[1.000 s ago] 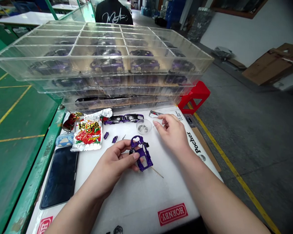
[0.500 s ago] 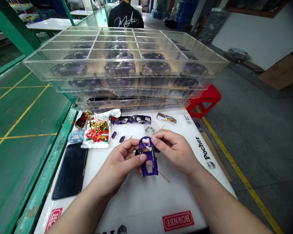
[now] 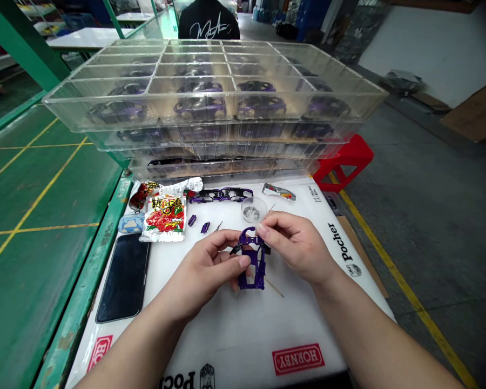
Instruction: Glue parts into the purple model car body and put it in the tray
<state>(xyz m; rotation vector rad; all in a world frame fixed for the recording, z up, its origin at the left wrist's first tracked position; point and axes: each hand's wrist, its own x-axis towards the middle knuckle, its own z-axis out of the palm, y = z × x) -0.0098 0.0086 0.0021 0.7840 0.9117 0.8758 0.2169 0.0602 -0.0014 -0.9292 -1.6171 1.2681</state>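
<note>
A small purple and black toy car body (image 3: 251, 262) is held up over the white table surface. My left hand (image 3: 216, 265) grips its left side, thumb on top. At its upper end, the closed thumb and fingers of my right hand (image 3: 291, 243) pinch the rim; whether a smaller part is between them cannot be made out. A round clear dish (image 3: 254, 209) with tiny pieces stands just beyond. Two small purple parts, one (image 3: 191, 220) left of the other (image 3: 205, 227), lie near a pair of tweezers (image 3: 219, 226). A thin stick (image 3: 275, 288) lies below my right hand.
Stacked clear trays (image 3: 210, 127) of purple car bodies stand at the back, with more bodies (image 3: 221, 195) in front. A phone (image 3: 123, 278), snack packet (image 3: 164, 218) and blue case (image 3: 131, 223) lie left. A red stool (image 3: 344, 165) stands right; a person (image 3: 209, 21) is beyond.
The view has shifted slightly. The car body has turned a little between my hands, which keep nearly the same hold.
</note>
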